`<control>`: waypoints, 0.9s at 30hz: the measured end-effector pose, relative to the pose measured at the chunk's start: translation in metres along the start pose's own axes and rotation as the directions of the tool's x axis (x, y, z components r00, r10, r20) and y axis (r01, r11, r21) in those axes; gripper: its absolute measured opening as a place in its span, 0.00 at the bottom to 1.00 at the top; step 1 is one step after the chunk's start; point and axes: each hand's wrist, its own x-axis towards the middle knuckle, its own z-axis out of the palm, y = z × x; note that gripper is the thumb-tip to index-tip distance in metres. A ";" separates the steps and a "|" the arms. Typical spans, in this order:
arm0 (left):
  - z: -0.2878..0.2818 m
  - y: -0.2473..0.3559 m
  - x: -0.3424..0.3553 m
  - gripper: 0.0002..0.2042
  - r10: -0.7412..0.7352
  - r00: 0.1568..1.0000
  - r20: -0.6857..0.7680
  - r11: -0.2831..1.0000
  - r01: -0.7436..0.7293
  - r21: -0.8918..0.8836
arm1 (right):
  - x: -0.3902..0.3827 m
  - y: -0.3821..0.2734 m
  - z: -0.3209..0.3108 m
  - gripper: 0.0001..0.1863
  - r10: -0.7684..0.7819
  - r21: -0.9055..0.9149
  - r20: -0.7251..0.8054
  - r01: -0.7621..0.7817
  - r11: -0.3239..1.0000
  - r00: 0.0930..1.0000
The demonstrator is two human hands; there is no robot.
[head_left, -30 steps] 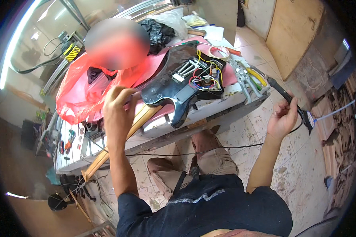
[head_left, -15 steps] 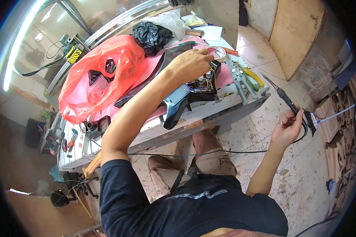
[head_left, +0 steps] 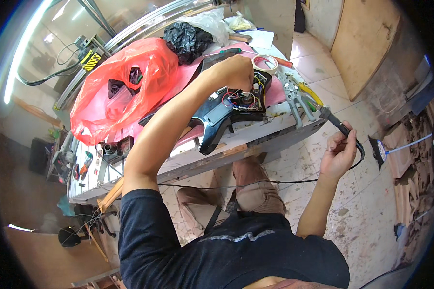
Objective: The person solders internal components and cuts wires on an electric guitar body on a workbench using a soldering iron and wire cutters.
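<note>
My left hand (head_left: 237, 72) is over the dark electric guitar (head_left: 208, 135), just above its open cavity of coloured wires (head_left: 250, 101). Its fingers are curled, and anything in them is hidden. My right hand (head_left: 337, 156) is out past the bench's right corner, closed round a soldering iron (head_left: 336, 121) with a black cable; the iron's tip is hard to make out. A roll of tape (head_left: 272, 70) lies beside my left hand. Grey pliers (head_left: 294, 106) and a yellow-handled tool (head_left: 311, 91) lie at the bench's right end.
The cluttered white bench (head_left: 231, 144) also bears a red plastic bag (head_left: 96, 106), black bag (head_left: 188, 41) and small tools (head_left: 84, 166). Metal rails (head_left: 130, 26) run behind. A cable crosses before my legs. A wooden panel (head_left: 359, 53) stands at right.
My left hand has moved up and right from the guitar's lower end to above its wiring, fingers now curled downward. The soldering iron in my right hand has shifted slightly.
</note>
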 end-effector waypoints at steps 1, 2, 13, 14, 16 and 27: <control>-0.002 -0.002 0.004 0.10 0.001 1.000 -0.006 1.000 -0.001 -0.004 | -0.002 0.000 0.002 0.21 -0.004 -0.004 0.005 0.004 1.000 1.000; -0.004 -0.004 0.009 0.11 -0.014 0.998 0.067 1.000 0.014 0.011 | -0.005 0.000 0.006 0.20 0.013 0.002 0.008 -0.013 1.000 1.000; -0.002 -0.023 0.022 0.16 -0.067 0.974 0.218 0.986 0.098 -0.135 | -0.030 0.014 0.014 0.19 0.123 -0.070 0.077 -0.117 0.991 0.989; -0.002 -0.023 0.021 0.16 -0.062 0.974 0.219 0.986 0.094 -0.139 | -0.032 0.017 0.018 0.19 0.115 -0.071 0.105 -0.107 0.992 0.988; -0.005 -0.021 0.018 0.18 -0.081 0.967 0.241 0.988 0.110 -0.108 | -0.036 0.020 0.025 0.19 0.104 -0.082 0.132 -0.094 0.992 0.986; -0.002 -0.026 0.015 0.15 -0.069 0.970 0.231 0.932 0.145 -0.333 | -0.046 0.023 0.059 0.16 -0.009 -0.249 0.255 0.075 0.966 0.967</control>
